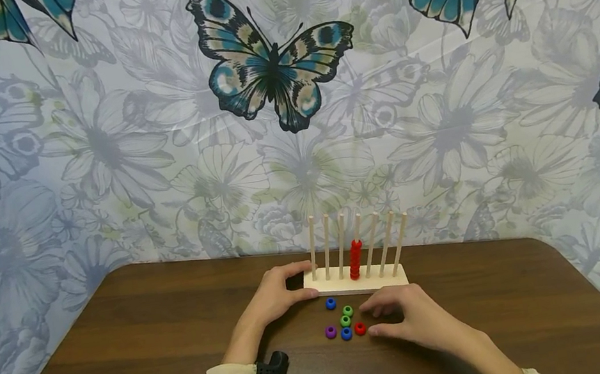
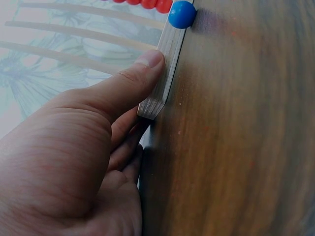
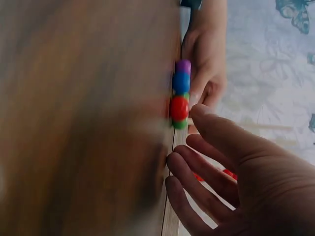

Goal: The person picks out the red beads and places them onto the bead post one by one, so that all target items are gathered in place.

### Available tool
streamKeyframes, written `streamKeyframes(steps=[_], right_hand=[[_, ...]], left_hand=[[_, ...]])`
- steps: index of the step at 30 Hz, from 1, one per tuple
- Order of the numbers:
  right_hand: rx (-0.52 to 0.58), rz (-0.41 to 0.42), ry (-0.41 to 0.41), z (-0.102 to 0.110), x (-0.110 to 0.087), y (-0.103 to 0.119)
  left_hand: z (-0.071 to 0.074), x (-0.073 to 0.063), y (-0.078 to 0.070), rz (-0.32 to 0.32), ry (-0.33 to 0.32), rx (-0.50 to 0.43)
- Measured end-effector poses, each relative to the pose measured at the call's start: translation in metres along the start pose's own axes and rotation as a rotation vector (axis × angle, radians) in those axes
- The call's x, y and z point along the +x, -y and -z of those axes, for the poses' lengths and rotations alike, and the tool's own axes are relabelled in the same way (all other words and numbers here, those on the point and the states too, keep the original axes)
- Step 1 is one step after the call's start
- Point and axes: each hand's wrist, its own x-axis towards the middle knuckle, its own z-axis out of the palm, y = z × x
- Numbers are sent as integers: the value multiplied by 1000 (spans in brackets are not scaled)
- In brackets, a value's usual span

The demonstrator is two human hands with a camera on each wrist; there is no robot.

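A pale wooden peg stand (image 1: pixel 333 285) with several upright pegs stands near the table's back edge. Red beads (image 1: pixel 355 261) are stacked on its middle peg. My left hand (image 1: pixel 274 295) grips the stand's left end, thumb along the front and fingers behind. In front of the stand lie loose beads: a blue bead (image 1: pixel 331 304), two green beads (image 1: pixel 346 321), a purple bead (image 1: pixel 330 332), another blue bead (image 1: pixel 346 334) and a red bead (image 1: pixel 360 328). Just right of the red bead is my right hand (image 1: pixel 415 315), thumb and fingers spread apart, holding nothing.
The brown wooden table (image 1: pixel 145 359) has rounded back corners. Behind it hangs a cloth (image 1: pixel 154 144) printed with butterflies and flowers. A black wrist device (image 1: pixel 272 369) with a cable sits on the left wrist.
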Motion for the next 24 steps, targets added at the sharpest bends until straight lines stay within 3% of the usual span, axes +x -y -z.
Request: streamKeyframes(steps=[11, 18, 24], right_hand=[[18, 80, 18, -14, 4, 8], [45, 74, 38, -14, 4, 9], [-3, 103, -60, -7, 8, 12]], left_hand=[[0, 2, -3, 4, -2, 6], [1, 0, -1, 7, -4, 14], [-1, 0, 0, 12, -9, 9]])
